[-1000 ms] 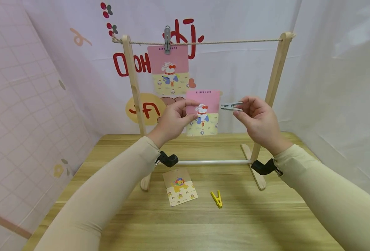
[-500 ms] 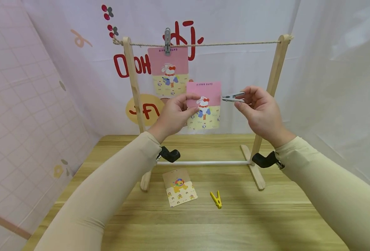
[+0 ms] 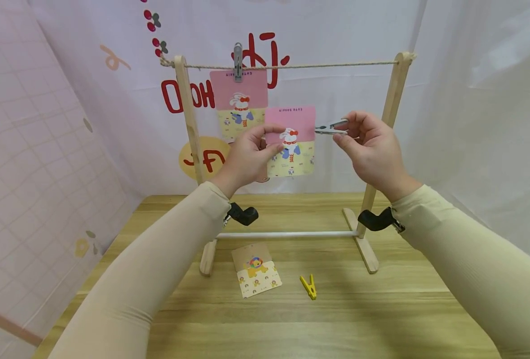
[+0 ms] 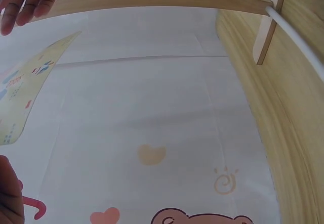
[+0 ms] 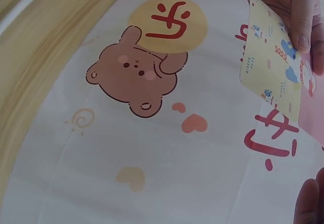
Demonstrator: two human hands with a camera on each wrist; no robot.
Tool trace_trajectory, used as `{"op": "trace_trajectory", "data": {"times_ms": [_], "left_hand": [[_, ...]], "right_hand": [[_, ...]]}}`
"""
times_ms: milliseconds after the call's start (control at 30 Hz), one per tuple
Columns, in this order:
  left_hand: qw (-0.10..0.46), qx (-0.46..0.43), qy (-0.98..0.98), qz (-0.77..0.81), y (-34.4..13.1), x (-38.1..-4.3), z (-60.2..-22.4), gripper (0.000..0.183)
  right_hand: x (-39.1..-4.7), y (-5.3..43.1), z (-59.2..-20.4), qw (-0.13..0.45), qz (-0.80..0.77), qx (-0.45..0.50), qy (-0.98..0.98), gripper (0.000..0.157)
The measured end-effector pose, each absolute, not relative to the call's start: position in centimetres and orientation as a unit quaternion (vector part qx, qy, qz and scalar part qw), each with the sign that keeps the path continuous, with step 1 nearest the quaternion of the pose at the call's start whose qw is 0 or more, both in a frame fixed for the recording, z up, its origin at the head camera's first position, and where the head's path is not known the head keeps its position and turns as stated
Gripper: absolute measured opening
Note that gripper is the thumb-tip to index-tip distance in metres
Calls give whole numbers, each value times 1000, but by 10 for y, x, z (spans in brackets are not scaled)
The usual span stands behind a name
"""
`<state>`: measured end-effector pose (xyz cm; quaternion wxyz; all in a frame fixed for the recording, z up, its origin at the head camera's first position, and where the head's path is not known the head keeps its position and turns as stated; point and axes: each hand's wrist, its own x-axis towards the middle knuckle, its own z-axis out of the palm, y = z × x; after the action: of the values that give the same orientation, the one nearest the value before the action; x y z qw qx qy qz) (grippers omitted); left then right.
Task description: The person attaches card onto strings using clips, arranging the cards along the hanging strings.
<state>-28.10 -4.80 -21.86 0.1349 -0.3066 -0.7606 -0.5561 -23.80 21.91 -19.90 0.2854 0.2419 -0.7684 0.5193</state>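
Observation:
My left hand (image 3: 249, 157) pinches a pink and yellow rabbit card (image 3: 298, 159) by its left side, below the rope (image 3: 332, 65). To the card's right, my right hand (image 3: 375, 149) holds a grey clothespin (image 3: 330, 129) between thumb and fingers, its tip at or very near the card's right edge. A second rabbit card (image 3: 229, 89) hangs from the rope under another grey clothespin (image 3: 238, 62). In the right wrist view the held card (image 5: 276, 62) is seen from the side with the left hand (image 5: 293, 11) on it. The clothespin is out of sight in both wrist views.
A wooden frame (image 3: 393, 92) carries the rope, with a white bar (image 3: 287, 234) low between its posts. On the table (image 3: 265, 329) lie a brown and cream lion card (image 3: 257, 271) and a yellow clothespin (image 3: 309, 286). A printed cloth (image 3: 337, 30) hangs behind.
Both hands have risen towards the rope, carrying the card and the grey clothespin. The hanging card and the things on the table stay in place.

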Motion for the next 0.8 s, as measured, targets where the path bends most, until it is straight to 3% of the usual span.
{"op": "trace_trajectory", "data": {"times_ms": [800], "left_hand": [[157,-316,-765,-539,-43,-284,-193,35]], "right_hand": [[-246,206,-151,339,508,214,-762,15]]}}
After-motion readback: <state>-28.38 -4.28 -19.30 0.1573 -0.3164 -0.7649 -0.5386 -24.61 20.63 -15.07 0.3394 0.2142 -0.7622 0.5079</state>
